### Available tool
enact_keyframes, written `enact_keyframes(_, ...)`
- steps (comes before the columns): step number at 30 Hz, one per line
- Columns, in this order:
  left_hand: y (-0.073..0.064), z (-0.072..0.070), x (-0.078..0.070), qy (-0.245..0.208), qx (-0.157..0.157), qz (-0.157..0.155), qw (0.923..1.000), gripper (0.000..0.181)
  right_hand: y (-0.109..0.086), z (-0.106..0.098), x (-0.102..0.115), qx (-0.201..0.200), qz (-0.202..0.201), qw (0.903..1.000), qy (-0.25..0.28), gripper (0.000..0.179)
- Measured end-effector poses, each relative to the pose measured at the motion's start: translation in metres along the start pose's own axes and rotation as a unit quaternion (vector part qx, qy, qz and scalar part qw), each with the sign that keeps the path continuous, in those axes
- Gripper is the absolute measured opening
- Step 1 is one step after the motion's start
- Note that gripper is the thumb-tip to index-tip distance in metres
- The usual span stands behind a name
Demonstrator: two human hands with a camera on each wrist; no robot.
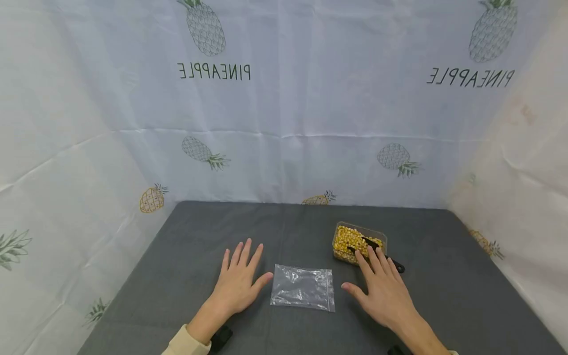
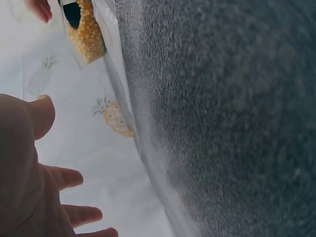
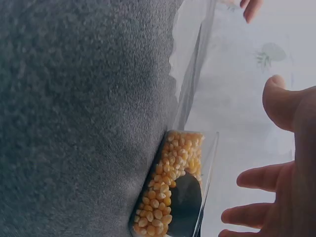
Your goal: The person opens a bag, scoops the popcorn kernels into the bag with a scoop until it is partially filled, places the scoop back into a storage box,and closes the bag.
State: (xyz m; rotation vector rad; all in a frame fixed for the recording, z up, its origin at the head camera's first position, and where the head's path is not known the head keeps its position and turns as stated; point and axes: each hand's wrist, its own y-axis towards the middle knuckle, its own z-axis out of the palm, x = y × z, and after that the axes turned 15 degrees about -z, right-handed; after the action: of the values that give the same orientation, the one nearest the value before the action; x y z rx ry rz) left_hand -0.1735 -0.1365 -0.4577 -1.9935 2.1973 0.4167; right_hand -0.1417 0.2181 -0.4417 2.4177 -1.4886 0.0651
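A clear zip bag lies flat on the grey cloth between the two hands, its zip edge to the right. My left hand is to its left with fingers spread and holds nothing. My right hand is also spread, just in front of a clear plastic box of yellow corn kernels. A black scoop rests in the kernels, its handle sticking out over the box's right side. In the right wrist view, the scoop's dark bowl sits among the kernels, apart from the fingers.
A dark grey cloth covers the table. White curtains printed with pineapples stand behind it and along both sides. Dark straps or devices show at the wrists.
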Motion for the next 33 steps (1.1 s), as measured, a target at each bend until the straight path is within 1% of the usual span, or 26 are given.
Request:
enact_keyframes(4, 0.0, 0.001, -0.002, -0.014, -0.002, 0.005, 0.9999, 0.073, 0.001, 0.0, 0.005, -0.009, -0.006, 0.9999, -0.004, 0.08)
enact_keyframes(12, 0.001, 0.005, -0.01, -0.038, -0.006, 0.03, 0.9988, 0.067, 0.004, 0.004, 0.01, -0.068, -0.045, 0.9965, -0.017, 0.059)
enact_keyframes(15, 0.001, 0.006, -0.012, -0.047, 0.002, 0.034, 0.9983, 0.066, 0.005, 0.006, 0.012, -0.076, -0.049, 0.9957, -0.016, 0.052)
enact_keyframes(19, 0.001, 0.006, -0.015, -0.059, -0.001, 0.039, 0.9975, 0.064, 0.009, 0.009, 0.012, -0.059, -0.042, 0.9973, 0.001, 0.046)
enact_keyframes(22, 0.003, 0.006, -0.017, -0.069, -0.013, 0.046, 0.9965, 0.061, 0.013, 0.011, 0.012, -0.035, -0.02, 0.9986, 0.035, 0.044)
enact_keyframes(25, 0.003, 0.007, -0.019, -0.077, -0.015, 0.052, 0.9956, 0.058, 0.017, 0.011, 0.012, -0.012, -0.001, 0.9974, 0.071, 0.042)
enact_keyframes(29, 0.004, 0.008, -0.02, -0.088, -0.003, 0.049, 0.9949, 0.054, 0.023, 0.013, 0.011, 0.005, 0.011, 0.9952, 0.098, 0.039)
enact_keyframes(33, 0.006, 0.009, -0.02, -0.103, 0.016, 0.037, 0.9939, 0.052, 0.029, 0.017, 0.01, 0.009, 0.02, 0.993, 0.116, 0.035)
